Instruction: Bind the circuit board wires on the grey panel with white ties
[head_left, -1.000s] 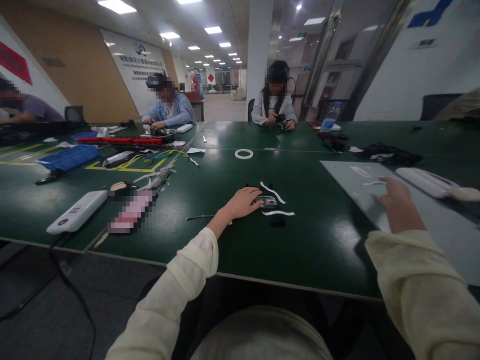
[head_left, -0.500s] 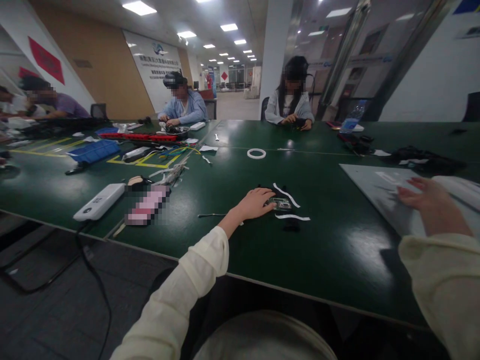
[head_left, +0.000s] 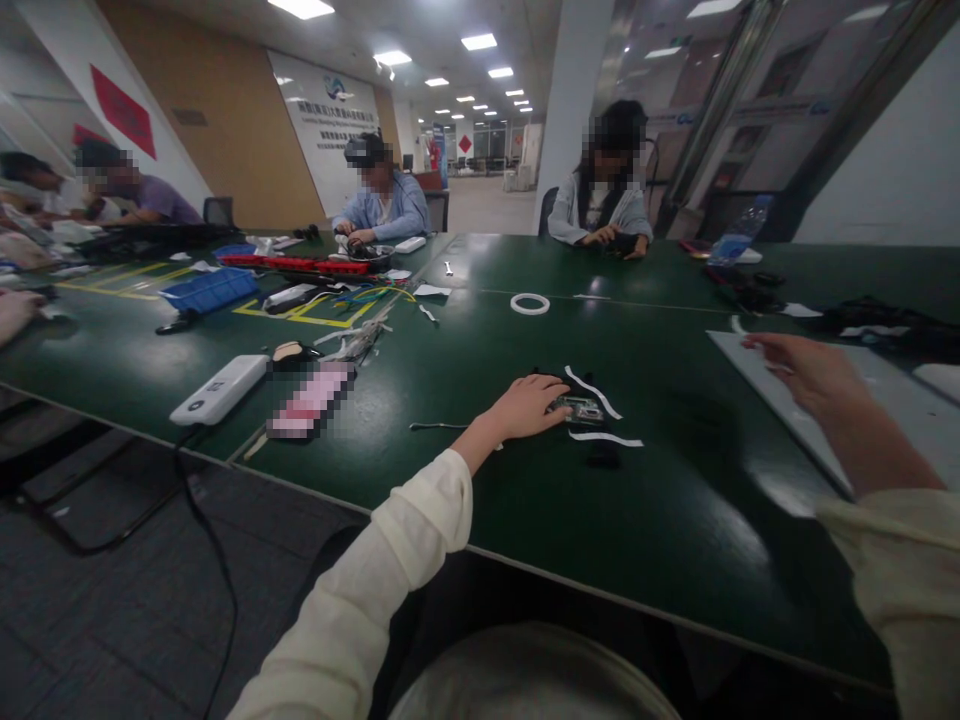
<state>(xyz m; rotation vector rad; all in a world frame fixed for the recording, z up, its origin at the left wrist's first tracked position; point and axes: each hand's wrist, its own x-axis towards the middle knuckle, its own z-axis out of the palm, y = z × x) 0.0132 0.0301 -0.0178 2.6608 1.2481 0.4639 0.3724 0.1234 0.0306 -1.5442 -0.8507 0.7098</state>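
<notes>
My left hand [head_left: 529, 403] lies with outstretched fingers on the left side of a black device with an exposed green circuit board [head_left: 583, 408]. Its palm and fingers hide part of that device. Two white strips run over the device, a far strip [head_left: 594, 392] and a near strip [head_left: 606, 438]. At the right, my right hand [head_left: 814, 385] is raised over a grey board [head_left: 889, 375]. Thumb and fingers are pinched around a small white strip [head_left: 738, 325], whose end sticks out past the fingertips. Left of my left hand lies a thin cord [head_left: 435, 427].
A white tape ring [head_left: 529, 303] lies beyond the device. Leftward are a phone [head_left: 311, 400], a white power bank [head_left: 220, 388] with a black cable, a blue bin [head_left: 210, 290] and tangled wires. A water bottle [head_left: 739, 235] stands far right. Other people sit around the table.
My right hand has closed from loosely spread fingers into a pinch, lifting a white strip from the grey board. My left hand stays on the device. The view has shifted slightly left.
</notes>
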